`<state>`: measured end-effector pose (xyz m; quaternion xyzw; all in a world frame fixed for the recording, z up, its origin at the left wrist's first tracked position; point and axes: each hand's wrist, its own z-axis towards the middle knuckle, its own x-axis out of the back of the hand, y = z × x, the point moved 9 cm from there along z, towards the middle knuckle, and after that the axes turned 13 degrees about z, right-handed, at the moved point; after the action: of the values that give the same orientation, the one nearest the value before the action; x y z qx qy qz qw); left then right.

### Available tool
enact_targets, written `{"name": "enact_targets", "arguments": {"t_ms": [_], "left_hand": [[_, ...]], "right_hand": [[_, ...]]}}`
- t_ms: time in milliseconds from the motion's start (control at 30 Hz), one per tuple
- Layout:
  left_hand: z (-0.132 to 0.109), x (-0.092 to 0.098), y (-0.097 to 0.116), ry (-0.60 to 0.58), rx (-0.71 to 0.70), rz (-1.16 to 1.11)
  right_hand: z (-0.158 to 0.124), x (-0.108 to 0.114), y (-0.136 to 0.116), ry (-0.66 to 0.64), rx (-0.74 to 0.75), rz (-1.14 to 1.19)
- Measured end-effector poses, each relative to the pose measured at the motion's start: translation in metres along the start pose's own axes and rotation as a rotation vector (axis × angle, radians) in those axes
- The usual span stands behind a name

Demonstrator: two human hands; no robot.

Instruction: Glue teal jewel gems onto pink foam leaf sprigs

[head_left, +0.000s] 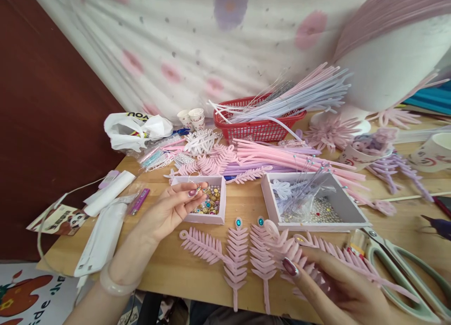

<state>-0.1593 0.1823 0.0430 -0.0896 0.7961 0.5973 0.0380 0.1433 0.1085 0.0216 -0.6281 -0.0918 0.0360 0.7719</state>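
My left hand hovers at the near left corner of a small pink box of coloured gems, fingers pinched on a small gem. My right hand lies on a fan of pink pipe-cleaner leaves at the table's near right, fingers pressed down on them. Between the hands lie three more pink fern-shaped leaves, two of them topped with teal gems.
A larger pink box holds pearls and pins. Scissors lie at the near right. A red basket of pipe cleaners stands behind, with paper cups, a white bag and white packets at left.
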Motion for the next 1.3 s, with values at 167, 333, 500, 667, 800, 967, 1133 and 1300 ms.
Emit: {"name": "enact_targets", "arguments": {"t_ms": [167,333,500,667,800,967,1133,1300], "left_hand": [[-0.005,-0.005,0.0,-0.006,-0.019,-0.011],[-0.015,-0.018,0.003,-0.002,-0.054,0.005],[-0.028,-0.04,0.005,-0.005,-0.092,0.006],[-0.041,-0.069,0.008,-0.115,-0.223,0.042],[-0.047,-0.081,0.004,-0.148,-0.308,0.095],[-0.048,-0.081,-0.01,-0.08,-0.287,0.046],[-0.055,-0.081,-0.023,0.025,-0.182,-0.048],[-0.054,-0.085,-0.025,-0.025,-0.229,0.031]], "right_hand": [[0.002,0.001,-0.01,0.149,-0.008,0.05],[0.007,-0.001,-0.019,0.1,0.036,0.023],[0.009,0.005,-0.026,0.121,0.049,-0.011],[0.011,0.001,-0.025,0.172,-0.019,0.057],[0.016,-0.001,-0.026,0.146,-0.006,0.073],[0.018,-0.002,-0.026,0.077,0.028,0.04],[0.012,0.001,-0.022,0.221,-0.08,0.13],[0.011,-0.003,-0.022,0.245,-0.118,0.173]]}}
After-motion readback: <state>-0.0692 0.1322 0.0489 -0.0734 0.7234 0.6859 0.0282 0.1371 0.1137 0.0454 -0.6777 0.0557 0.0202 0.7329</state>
